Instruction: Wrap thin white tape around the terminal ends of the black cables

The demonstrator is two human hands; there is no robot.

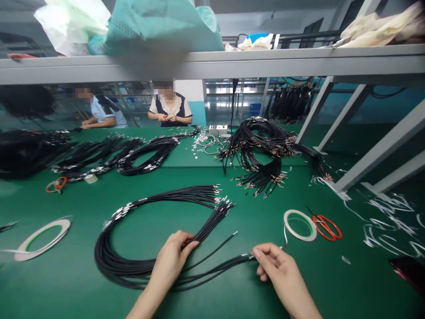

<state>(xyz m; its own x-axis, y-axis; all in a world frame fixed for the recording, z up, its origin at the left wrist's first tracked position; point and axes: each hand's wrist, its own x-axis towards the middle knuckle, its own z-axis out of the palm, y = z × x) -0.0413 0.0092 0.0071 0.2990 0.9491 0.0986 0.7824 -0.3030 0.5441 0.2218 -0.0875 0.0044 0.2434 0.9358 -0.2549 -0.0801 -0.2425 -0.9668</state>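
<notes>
A looped bundle of thin black wires (pixel 109 257) with metal tips lies on the green table (pixel 232 292) in front of me. My left hand (pixel 171 261) rests on the bundle, fingers pressed down on the wires near the loop's right side. My right hand (pixel 277 266) pinches the metal-tipped ends of a few wires (pixel 229 263) pulled out to the right. One single wire (pixel 221 246) angles up between the hands.
A white tape roll (pixel 299 225) and orange-handled scissors (pixel 327 226) lie right of my right hand. Another tape roll (pixel 41 237) and scissors (pixel 56 184) sit at left. More black wire bundles (pixel 262 146) lie farther back. Two people work beyond the table. A shelf with slanted supports (pixel 375 155) stands at right.
</notes>
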